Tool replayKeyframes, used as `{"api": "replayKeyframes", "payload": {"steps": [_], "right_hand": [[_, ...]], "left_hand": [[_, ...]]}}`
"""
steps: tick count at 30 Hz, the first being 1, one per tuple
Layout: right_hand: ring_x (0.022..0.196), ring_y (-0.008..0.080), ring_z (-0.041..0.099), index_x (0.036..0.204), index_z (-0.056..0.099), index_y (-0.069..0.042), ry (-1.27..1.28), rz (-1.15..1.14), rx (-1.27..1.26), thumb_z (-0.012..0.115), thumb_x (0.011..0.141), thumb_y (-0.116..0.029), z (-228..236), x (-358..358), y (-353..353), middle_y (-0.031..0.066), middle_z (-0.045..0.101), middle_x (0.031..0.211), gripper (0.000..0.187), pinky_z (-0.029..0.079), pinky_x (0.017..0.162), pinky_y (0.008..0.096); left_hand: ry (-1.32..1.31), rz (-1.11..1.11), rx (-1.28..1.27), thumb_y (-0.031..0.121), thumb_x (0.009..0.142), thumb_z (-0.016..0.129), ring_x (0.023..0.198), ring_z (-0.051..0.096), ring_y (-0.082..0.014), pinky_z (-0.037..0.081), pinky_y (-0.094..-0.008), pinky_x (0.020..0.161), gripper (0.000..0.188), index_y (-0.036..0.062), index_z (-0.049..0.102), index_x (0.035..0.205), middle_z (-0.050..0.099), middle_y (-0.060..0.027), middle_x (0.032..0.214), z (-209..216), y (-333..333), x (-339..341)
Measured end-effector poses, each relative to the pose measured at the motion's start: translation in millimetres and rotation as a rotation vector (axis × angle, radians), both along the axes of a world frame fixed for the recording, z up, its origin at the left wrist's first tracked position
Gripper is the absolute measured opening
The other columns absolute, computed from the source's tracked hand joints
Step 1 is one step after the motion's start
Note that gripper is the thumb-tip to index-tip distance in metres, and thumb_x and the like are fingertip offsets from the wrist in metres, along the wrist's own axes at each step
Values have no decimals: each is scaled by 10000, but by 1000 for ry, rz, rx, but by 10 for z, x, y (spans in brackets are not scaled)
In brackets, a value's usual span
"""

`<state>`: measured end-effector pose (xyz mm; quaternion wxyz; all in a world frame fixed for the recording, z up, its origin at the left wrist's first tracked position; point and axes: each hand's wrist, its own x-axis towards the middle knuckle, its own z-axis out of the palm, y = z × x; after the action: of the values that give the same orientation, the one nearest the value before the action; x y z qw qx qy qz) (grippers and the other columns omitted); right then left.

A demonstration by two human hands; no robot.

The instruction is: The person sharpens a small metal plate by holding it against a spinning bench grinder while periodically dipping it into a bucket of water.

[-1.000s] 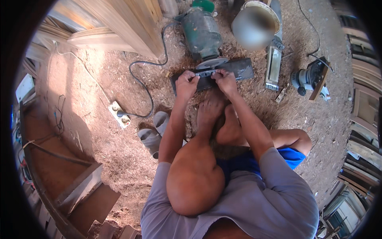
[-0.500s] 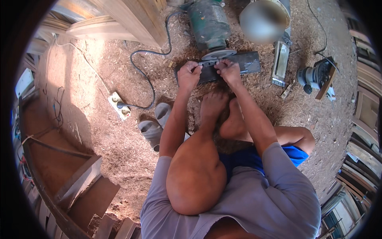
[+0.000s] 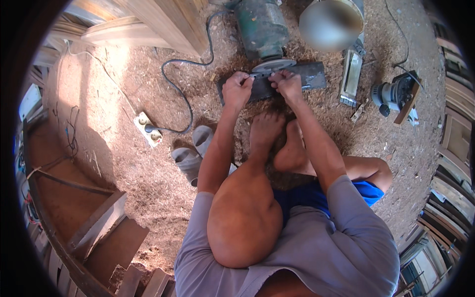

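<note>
Head view: pinching a metal strip (image 3: 262,76) between left hand (image 3: 237,90) and right hand (image 3: 288,86) beside the far wheel (image 3: 273,65), apparently mid-work, not yet released.

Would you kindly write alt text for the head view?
A person's left hand and right hand pinch a thin piece close to the grey disc of a green motor; a socket block lies to the left.

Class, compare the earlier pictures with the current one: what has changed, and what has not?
The view shifted: the green machine and pale bucket now sit higher and slightly farther right in the picture. No grasp or release shows. Unchanged: the left hand and right hand hold a small metal piece by the disc.
</note>
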<state>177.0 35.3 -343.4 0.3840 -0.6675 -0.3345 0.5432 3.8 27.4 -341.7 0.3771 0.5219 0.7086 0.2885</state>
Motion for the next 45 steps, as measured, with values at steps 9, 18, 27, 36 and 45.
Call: {"api": "replayKeyframes", "payload": {"steps": [9,18,27,36,45], "right_hand": [[589,85,616,841,676,16,82,-16,-27,639,834,-77,-3,6,14,60,687,741,100,458,495,218],[576,75,594,795,673,3,121,3,-35,647,835,-84,48,-55,16,52,677,722,99,445,491,212],[572,74,602,861,654,14,162,-53,-53,622,854,-69,-17,-7,19,61,683,762,90,452,484,203],[593,53,602,865,646,-23,197,-81,-94,631,872,-96,-26,19,26,51,696,803,75,469,494,191],[542,65,568,840,659,30,195,-73,-92,641,837,-61,45,-47,37,65,682,743,92,433,471,195]], "left_hand": [[-104,-13,57,120,831,679,629,612,-95,488,-244,583,150,-18,629,864,653,-64,714,-127,-2,-4],[-467,117,28,112,837,671,629,652,-92,504,-239,583,142,-15,631,887,673,-72,698,-333,-28,-51],[-241,44,-21,197,809,690,660,665,-138,506,-277,648,175,33,667,866,689,-78,721,-190,7,-8],[-189,-36,48,95,859,654,626,598,-71,465,-205,561,119,-20,627,873,662,-38,750,-176,27,19],[-539,55,-39,61,887,626,659,611,-94,489,-205,566,79,-9,589,880,645,-59,788,-197,-3,-36]]}}
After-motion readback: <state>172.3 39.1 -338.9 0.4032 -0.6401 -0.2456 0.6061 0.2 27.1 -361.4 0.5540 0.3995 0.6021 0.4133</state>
